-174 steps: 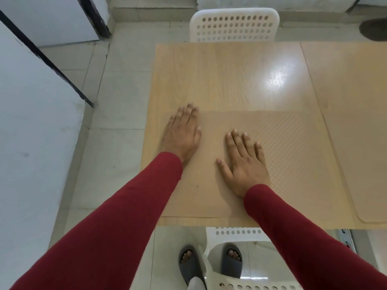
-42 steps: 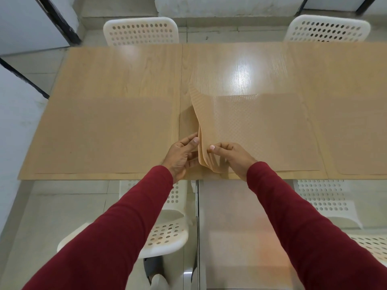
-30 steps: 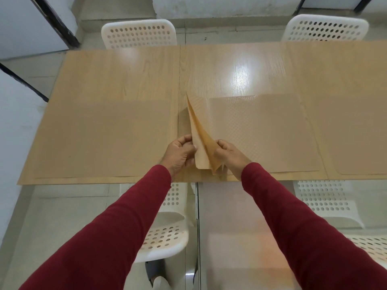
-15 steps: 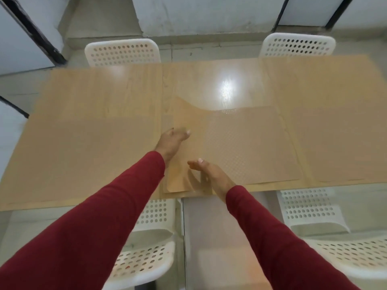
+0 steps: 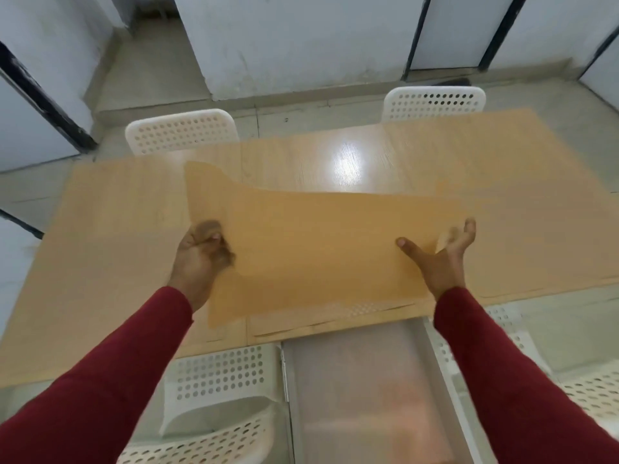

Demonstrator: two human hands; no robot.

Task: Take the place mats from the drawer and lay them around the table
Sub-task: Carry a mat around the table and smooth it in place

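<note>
A tan place mat hangs flat a little above the wooden table, blurred by motion. My left hand is closed on its left edge. My right hand holds its right end, thumb on top and fingers underneath. Below it another mat with a dotted texture lies at the table's near edge. One more mat lies flat on the right of the table, and a faint one on the left.
Two white perforated chairs stand at the far side and two at the near side. A grey drawer-like box juts out under the near edge between them. White wall panels stand behind.
The top mat has come up off the mat below. My hands moved apart to its two ends, and the view tilted up.
</note>
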